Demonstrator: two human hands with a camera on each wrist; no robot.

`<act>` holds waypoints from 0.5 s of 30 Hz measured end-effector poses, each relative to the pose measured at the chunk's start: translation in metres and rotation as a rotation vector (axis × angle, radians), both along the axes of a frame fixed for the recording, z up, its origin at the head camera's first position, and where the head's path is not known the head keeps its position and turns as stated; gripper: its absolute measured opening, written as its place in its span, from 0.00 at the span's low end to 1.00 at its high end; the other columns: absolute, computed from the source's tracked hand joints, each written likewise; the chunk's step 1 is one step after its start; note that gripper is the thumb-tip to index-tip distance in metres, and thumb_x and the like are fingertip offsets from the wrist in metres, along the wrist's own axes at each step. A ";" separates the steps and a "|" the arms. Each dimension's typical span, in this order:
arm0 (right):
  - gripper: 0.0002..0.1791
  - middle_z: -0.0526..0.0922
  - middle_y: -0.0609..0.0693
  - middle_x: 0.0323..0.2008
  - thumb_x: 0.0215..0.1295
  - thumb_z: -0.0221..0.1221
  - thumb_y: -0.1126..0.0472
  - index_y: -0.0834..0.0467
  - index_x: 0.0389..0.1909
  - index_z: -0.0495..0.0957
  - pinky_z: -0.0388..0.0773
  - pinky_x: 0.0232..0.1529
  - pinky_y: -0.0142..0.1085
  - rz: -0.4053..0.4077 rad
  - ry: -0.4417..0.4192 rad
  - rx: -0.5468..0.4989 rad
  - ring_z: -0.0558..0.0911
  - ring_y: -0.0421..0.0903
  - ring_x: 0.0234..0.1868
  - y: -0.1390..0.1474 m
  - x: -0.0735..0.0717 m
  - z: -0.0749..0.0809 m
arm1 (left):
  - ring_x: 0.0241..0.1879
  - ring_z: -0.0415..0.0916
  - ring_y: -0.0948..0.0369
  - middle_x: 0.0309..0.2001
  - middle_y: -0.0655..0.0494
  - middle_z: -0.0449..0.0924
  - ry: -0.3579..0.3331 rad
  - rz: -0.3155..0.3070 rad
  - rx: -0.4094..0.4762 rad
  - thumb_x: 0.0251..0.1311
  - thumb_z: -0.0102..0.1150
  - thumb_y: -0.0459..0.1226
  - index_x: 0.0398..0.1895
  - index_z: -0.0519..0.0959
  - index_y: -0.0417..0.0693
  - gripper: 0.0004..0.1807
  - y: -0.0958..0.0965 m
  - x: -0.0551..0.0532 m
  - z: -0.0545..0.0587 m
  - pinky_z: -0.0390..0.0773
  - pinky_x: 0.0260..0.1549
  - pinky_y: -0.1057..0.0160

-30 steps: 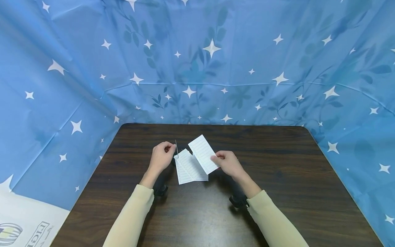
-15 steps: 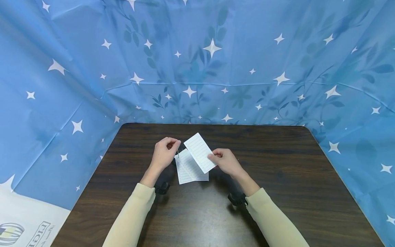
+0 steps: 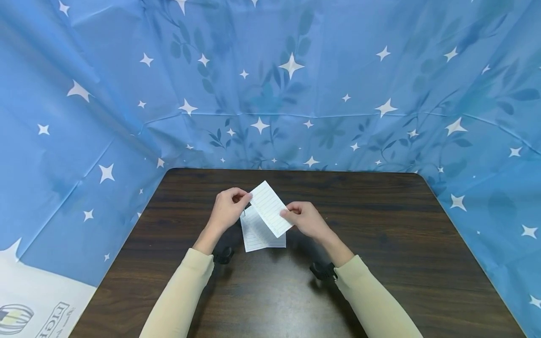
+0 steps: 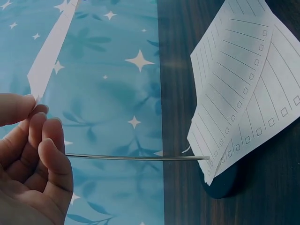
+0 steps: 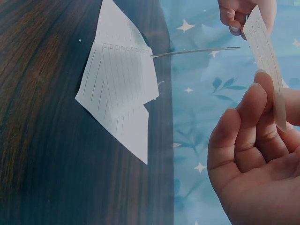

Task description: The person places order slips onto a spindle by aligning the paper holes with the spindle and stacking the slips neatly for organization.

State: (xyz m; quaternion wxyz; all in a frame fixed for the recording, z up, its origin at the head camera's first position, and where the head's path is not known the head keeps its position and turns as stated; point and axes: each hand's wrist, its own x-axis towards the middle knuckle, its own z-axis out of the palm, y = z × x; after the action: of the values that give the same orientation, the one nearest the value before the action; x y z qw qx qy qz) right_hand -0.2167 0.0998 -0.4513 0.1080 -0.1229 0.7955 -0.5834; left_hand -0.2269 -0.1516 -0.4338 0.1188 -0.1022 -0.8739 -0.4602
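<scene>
A thin metal bill spike (image 4: 136,157) stands upright from a dark round base (image 4: 224,185), most of which is covered by paper. Several lined checklist slips (image 3: 257,234) are threaded on it near its foot, fanned out. Above them, another checklist slip (image 3: 268,210) is held up between both hands. The right hand (image 3: 311,221) grips its lower right edge between thumb and fingers. At the opposite corner, the left hand (image 3: 228,207) pinches the slip with thumb and forefinger, close by the spike's upper end.
The dark wood-grain table (image 3: 422,263) runs back to a blue star-patterned curtain (image 3: 359,70). A white printed surface (image 3: 38,300) lies at the front left. Dark wrist cameras (image 3: 323,271) hang below both sleeves.
The right hand has carried the held slip leftward over the threaded slips. The left hand has moved right and slightly up from beside the spike, and now pinches the slip's corner.
</scene>
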 end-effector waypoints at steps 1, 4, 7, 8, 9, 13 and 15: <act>0.09 0.86 0.53 0.31 0.72 0.62 0.63 0.67 0.42 0.84 0.81 0.41 0.59 0.003 -0.002 -0.006 0.84 0.45 0.30 0.000 0.000 0.000 | 0.30 0.75 0.57 0.30 0.53 0.82 -0.003 0.001 0.006 0.69 0.63 0.41 0.38 0.87 0.41 0.11 -0.001 0.000 0.000 0.74 0.33 0.58; 0.10 0.86 0.53 0.30 0.71 0.62 0.63 0.68 0.42 0.84 0.81 0.41 0.59 0.003 -0.009 -0.022 0.83 0.45 0.30 -0.001 -0.001 0.000 | 0.29 0.74 0.57 0.29 0.53 0.82 -0.002 0.009 0.026 0.69 0.63 0.41 0.37 0.86 0.42 0.11 -0.002 0.000 0.002 0.74 0.32 0.58; 0.09 0.85 0.52 0.29 0.71 0.63 0.63 0.67 0.42 0.84 0.80 0.43 0.61 -0.005 -0.015 -0.029 0.83 0.47 0.30 -0.002 -0.001 0.000 | 0.29 0.74 0.56 0.29 0.52 0.82 0.000 0.015 0.037 0.69 0.63 0.41 0.36 0.86 0.42 0.11 -0.003 -0.001 0.003 0.74 0.32 0.58; 0.09 0.85 0.52 0.29 0.70 0.63 0.63 0.67 0.42 0.84 0.80 0.43 0.61 -0.008 -0.013 -0.028 0.82 0.48 0.30 -0.002 -0.001 0.000 | 0.29 0.74 0.56 0.29 0.52 0.82 0.003 0.017 0.038 0.69 0.63 0.41 0.36 0.86 0.42 0.11 -0.003 -0.001 0.003 0.74 0.32 0.58; 0.09 0.85 0.52 0.29 0.70 0.63 0.63 0.67 0.42 0.84 0.80 0.42 0.61 -0.011 -0.012 -0.028 0.82 0.49 0.30 -0.003 -0.001 0.000 | 0.29 0.74 0.56 0.29 0.52 0.82 0.008 0.018 0.037 0.69 0.63 0.41 0.36 0.86 0.41 0.11 -0.004 -0.002 0.003 0.74 0.32 0.58; 0.09 0.84 0.52 0.28 0.70 0.64 0.64 0.67 0.42 0.84 0.82 0.39 0.55 -0.016 -0.014 -0.030 0.81 0.50 0.30 -0.003 -0.001 0.001 | 0.28 0.73 0.56 0.28 0.52 0.81 0.029 0.024 0.045 0.69 0.63 0.40 0.36 0.86 0.40 0.11 -0.007 -0.003 0.004 0.73 0.32 0.58; 0.09 0.84 0.52 0.28 0.70 0.64 0.64 0.67 0.42 0.84 0.82 0.36 0.48 -0.018 -0.023 -0.036 0.80 0.49 0.28 -0.004 -0.001 0.001 | 0.27 0.72 0.56 0.27 0.52 0.80 0.041 0.032 0.049 0.68 0.64 0.40 0.35 0.86 0.40 0.11 -0.008 -0.004 0.005 0.72 0.31 0.59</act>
State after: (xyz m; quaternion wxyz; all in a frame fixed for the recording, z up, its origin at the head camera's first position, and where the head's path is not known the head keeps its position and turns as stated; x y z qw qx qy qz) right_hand -0.2178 0.0959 -0.4501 0.1098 -0.1111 0.7845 -0.6001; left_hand -0.2309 -0.1597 -0.4291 0.1465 -0.0949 -0.8612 -0.4773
